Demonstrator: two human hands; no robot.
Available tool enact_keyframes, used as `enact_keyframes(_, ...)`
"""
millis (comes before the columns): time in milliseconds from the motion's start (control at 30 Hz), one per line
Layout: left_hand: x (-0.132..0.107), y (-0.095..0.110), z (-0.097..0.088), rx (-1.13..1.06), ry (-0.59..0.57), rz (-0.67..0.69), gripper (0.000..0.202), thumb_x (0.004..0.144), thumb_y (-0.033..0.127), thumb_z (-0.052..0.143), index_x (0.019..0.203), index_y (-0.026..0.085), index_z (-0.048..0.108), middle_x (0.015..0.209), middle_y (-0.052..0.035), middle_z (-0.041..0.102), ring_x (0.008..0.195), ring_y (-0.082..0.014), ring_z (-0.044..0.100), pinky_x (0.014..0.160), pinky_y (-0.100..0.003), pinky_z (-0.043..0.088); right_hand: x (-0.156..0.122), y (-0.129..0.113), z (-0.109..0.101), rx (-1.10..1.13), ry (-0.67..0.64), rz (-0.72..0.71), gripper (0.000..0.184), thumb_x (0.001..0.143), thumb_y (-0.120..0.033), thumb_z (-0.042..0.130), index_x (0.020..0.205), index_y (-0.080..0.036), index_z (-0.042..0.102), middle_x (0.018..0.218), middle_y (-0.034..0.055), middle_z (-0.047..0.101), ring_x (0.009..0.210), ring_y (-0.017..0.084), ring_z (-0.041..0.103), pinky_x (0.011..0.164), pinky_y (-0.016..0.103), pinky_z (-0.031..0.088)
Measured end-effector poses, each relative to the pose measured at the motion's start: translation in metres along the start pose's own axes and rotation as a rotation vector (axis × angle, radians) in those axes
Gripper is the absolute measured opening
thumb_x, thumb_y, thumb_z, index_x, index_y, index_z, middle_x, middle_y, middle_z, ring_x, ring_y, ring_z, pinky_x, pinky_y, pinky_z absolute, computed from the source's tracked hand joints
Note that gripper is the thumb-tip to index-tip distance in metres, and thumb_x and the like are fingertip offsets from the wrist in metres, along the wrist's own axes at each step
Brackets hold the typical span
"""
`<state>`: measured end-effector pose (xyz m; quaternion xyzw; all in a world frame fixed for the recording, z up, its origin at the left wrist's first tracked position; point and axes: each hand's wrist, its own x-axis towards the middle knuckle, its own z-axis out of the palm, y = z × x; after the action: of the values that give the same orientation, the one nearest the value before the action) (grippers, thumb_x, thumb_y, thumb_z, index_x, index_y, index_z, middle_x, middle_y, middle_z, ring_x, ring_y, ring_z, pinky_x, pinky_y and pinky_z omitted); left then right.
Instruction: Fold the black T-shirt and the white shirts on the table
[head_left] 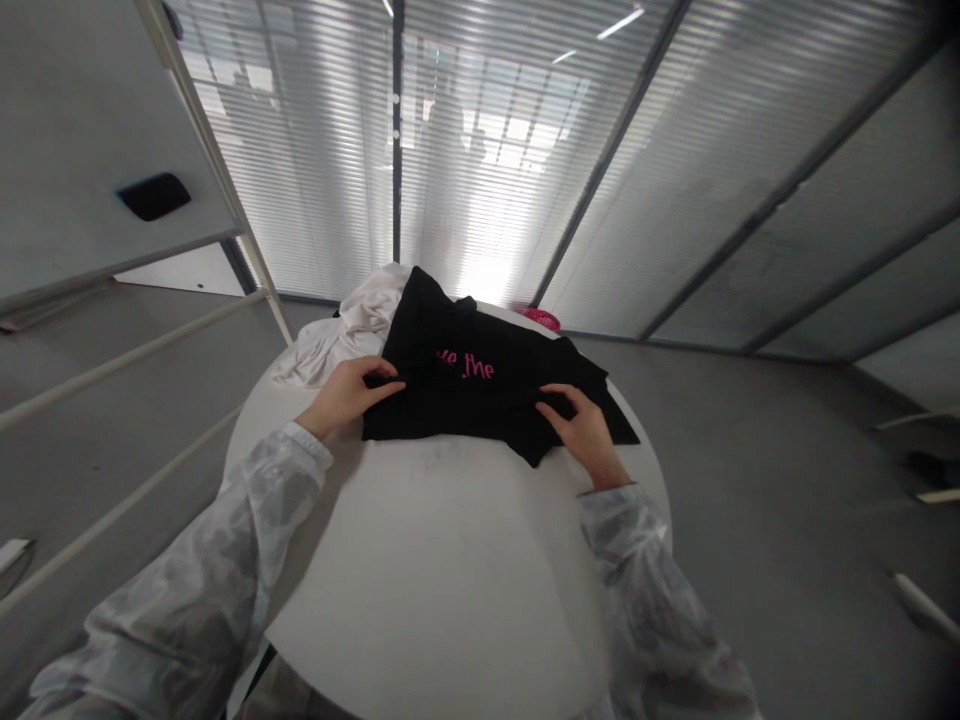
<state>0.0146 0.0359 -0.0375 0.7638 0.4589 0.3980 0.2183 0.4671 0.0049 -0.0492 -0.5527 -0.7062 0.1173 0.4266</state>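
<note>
A black T-shirt [480, 405] with pink lettering lies sideways across the far part of the round white table, partly folded over itself. Only a piece of the print shows, with the word "the" readable. At the shirt's left side, my left hand [351, 393] pinches the fabric between thumb and fingers. My right hand [583, 425] grips the cloth the same way toward the right end, near a sleeve that points to me. Both fingertips rest low, close to the tabletop.
Crumpled white cloth [360, 320] lies behind my left hand on the table [450, 570]. A pink basket [541, 319] shows past the far edge. A pale metal frame [135, 350] stands at left, and a blind-covered glass partition [480, 150] rises behind.
</note>
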Motion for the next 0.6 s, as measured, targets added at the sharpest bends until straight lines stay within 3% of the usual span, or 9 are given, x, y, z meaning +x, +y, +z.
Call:
enact_keyframes(100,0.001,0.006,-0.003,-0.091,0.056,0.058,0.042,0.091,0.063,0.08,0.101,0.022,0.079,0.102,-0.0079,0.079,0.099,-0.0248,0.074,0.095,-0.04,0.058,-0.001,-0.01,-0.006,0.089,0.022,-0.009,0.033,0.094,-0.054,0.076,0.113,-0.027,0.076,0.12,0.0074,0.079,0.118,0.031,0.072,0.114,0.053,0.052)
enact_keyframes(200,0.001,0.014,-0.01,-0.259,-0.019,0.094,0.041,0.088,0.06,0.086,0.094,0.021,0.076,0.109,-0.0107,0.079,0.103,-0.0245,0.074,0.099,-0.041,0.058,-0.005,-0.019,-0.019,0.22,0.02,-0.007,0.029,0.09,-0.049,0.082,0.109,-0.028,0.076,0.12,0.0061,0.078,0.122,0.031,0.07,0.116,0.05,0.051)
enact_keyframes(300,-0.003,0.021,-0.022,-0.412,-0.288,0.056,0.042,0.083,0.057,0.091,0.084,0.019,0.075,0.115,-0.0131,0.08,0.102,-0.0247,0.075,0.091,-0.038,0.06,-0.01,-0.025,-0.036,0.425,-0.116,0.036,0.032,0.087,-0.051,0.083,0.109,-0.028,0.076,0.107,0.0059,0.079,0.111,0.032,0.075,0.114,0.052,0.054)
enact_keyframes(400,-0.007,0.029,-0.034,-0.519,-0.686,-0.063,0.048,0.072,0.063,0.097,0.084,0.019,0.08,0.098,-0.0135,0.082,0.085,-0.0261,0.078,0.074,-0.035,0.062,-0.014,-0.027,-0.047,0.626,-0.342,0.087,0.044,0.09,-0.065,0.069,0.103,-0.024,0.077,0.071,0.0038,0.073,0.07,0.03,0.074,0.106,0.06,0.058)
enact_keyframes(467,-0.008,0.032,-0.039,-0.607,-0.881,-0.171,0.056,0.066,0.067,0.098,0.093,0.02,0.085,0.089,-0.0151,0.083,0.074,-0.0283,0.078,0.067,-0.036,0.062,-0.015,-0.027,-0.048,0.671,-0.368,0.108,0.051,0.092,-0.072,0.06,0.098,-0.023,0.076,0.06,0.0023,0.067,0.055,0.027,0.068,0.103,0.064,0.059)
enact_keyframes(533,-0.007,0.035,-0.04,-0.69,-0.932,-0.25,0.061,0.067,0.068,0.098,0.103,0.02,0.086,0.089,-0.0168,0.083,0.07,-0.03,0.079,0.064,-0.038,0.063,-0.013,-0.028,-0.046,0.656,-0.319,0.13,0.051,0.092,-0.071,0.06,0.1,-0.023,0.076,0.065,0.0035,0.07,0.057,0.028,0.07,0.1,0.062,0.06)
enact_keyframes(600,-0.005,0.035,-0.036,-0.718,-0.856,-0.26,0.059,0.075,0.065,0.095,0.112,0.021,0.085,0.094,-0.0167,0.084,0.073,-0.0296,0.08,0.067,-0.038,0.064,-0.011,-0.032,-0.042,0.619,-0.297,0.144,0.048,0.093,-0.068,0.065,0.106,-0.023,0.076,0.075,0.0061,0.076,0.066,0.029,0.074,0.094,0.057,0.062)
